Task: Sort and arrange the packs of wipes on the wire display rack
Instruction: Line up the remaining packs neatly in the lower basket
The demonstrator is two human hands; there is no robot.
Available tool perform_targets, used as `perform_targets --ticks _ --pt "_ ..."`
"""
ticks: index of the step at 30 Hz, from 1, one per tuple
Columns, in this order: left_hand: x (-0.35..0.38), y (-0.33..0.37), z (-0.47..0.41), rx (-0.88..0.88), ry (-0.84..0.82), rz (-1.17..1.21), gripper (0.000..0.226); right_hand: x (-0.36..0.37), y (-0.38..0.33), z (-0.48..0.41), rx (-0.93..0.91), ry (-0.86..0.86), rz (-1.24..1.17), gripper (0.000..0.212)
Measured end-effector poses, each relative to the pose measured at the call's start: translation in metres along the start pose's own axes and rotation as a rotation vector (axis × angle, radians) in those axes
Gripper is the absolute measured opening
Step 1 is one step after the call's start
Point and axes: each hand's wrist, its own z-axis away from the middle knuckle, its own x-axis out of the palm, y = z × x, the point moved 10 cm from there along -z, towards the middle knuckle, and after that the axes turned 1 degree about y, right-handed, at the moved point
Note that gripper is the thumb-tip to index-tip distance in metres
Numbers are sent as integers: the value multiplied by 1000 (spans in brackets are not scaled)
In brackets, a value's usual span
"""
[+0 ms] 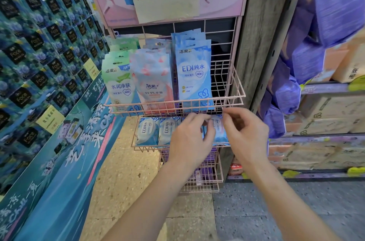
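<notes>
Head camera looks down and forward, near the wire rack (233, 102).

Left hand (189, 138), right hand (246, 136) — bare; forearms (150, 201) bare.

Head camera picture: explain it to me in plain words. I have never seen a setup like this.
There is no machine here. A person wears a camera on the head, so this single picture looks down at their own bare hands. In front stands a pink wire display rack with baskets. The top basket holds upright green packs, pink packs and blue EDI packs of wipes. The middle basket holds sideways EDI packs. The left hand grips a blue-and-pink pack there. The right hand reaches its top edge, but whether it pinches the pack is unclear.
</notes>
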Motion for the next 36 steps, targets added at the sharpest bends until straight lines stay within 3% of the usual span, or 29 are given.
perform_targets --ticks 3,5,8,10,12,16,18,25,33,36 --pt "-51 28 -8 96 291 58 18 -12 -48 -19 -44 26 -161 16" --pt "-67 40 -20 110 354 11 27 -5 -70 -43 -32 -15 -210 23" --pt "-71 38 -41 15 286 -55 41 39 -67 -86 103 -246 -24 58" --pt "-69 34 -50 -55 215 -69 44 76 -51 -105 249 -446 -38 71" --pt "-67 33 -53 -87 171 -83 47 103 -41 -114 355 -569 -126 70" --pt "-59 34 -53 -98 125 -127 47 132 -29 -116 450 -705 -212 41" --pt "-59 33 -54 -106 126 -142 46 139 -23 -113 473 -766 -251 48" --pt "-58 30 -51 -115 104 -142 46 132 -10 -112 449 -795 -199 82" --pt "-60 28 -43 -158 139 -62 40 134 -39 -96 215 -1036 -182 65" --pt "-62 25 -43 -177 162 -55 46 130 -43 -92 173 -1023 -187 61"
